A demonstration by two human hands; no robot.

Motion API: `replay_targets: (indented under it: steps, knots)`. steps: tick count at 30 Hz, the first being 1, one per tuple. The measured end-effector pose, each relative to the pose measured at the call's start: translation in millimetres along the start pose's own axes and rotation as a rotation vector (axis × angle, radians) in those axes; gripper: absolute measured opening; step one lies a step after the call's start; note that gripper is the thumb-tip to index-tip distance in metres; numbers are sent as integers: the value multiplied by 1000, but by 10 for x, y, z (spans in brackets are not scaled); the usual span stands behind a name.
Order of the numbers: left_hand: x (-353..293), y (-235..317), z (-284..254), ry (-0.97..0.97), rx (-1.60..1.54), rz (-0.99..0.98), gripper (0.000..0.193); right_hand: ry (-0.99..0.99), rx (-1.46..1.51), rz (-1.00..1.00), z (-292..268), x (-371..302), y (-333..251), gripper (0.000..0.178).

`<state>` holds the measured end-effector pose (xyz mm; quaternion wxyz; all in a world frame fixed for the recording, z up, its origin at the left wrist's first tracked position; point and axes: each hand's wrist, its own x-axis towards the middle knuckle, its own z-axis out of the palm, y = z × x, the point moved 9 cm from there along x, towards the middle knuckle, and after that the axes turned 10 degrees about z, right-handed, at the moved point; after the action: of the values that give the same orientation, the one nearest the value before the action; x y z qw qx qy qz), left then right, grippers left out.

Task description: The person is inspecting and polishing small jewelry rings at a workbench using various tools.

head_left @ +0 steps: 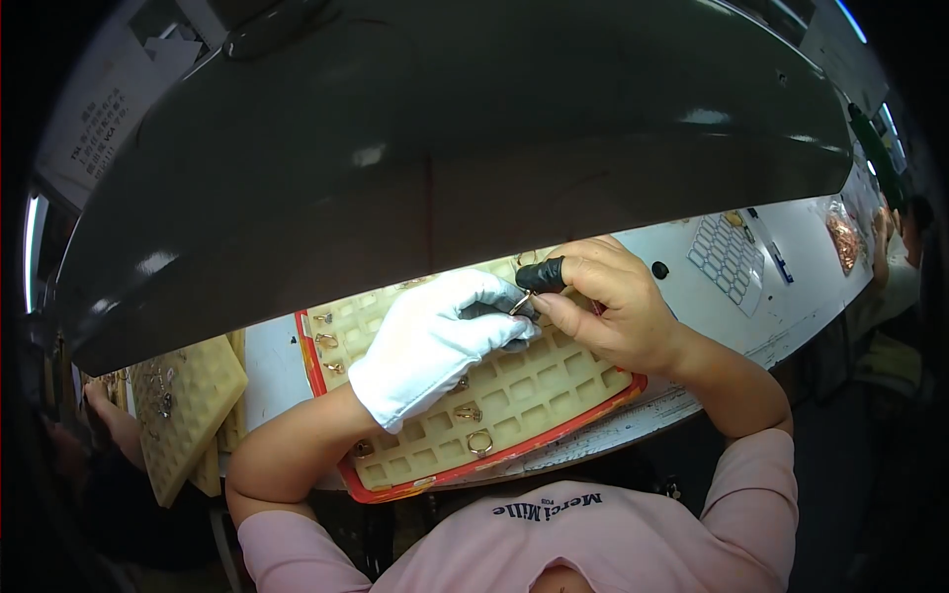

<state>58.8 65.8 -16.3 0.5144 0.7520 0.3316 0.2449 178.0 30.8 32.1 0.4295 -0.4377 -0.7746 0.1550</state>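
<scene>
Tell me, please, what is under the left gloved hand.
Under the left hand is a cream tray with square pockets, some holding rings. Whatever the glove covers cannot be seen.

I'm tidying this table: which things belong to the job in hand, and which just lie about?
Job: metal piece between left hand and right hand; yellow tray below; rings in it.

Apparently lying about: patterned sheet; blue pen-shaped item; black round item; bag of coppery pieces.

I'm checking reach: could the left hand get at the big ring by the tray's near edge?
Probably yes: the big ring lies uncovered in the tray, close to the left hand, though that hand seems occupied with a small metal piece.
</scene>
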Motion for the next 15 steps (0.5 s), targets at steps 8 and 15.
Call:
replay_targets:
  steps: [8, 15]
  knots:
    - [-18, 33, 58, 42, -448, -152, 21, -16, 51, 62, 9, 3, 44, 12]
    - [-28, -1, 28, 23, -190, -188, 23, 10, -26, -24, -6, -9, -18, 9]
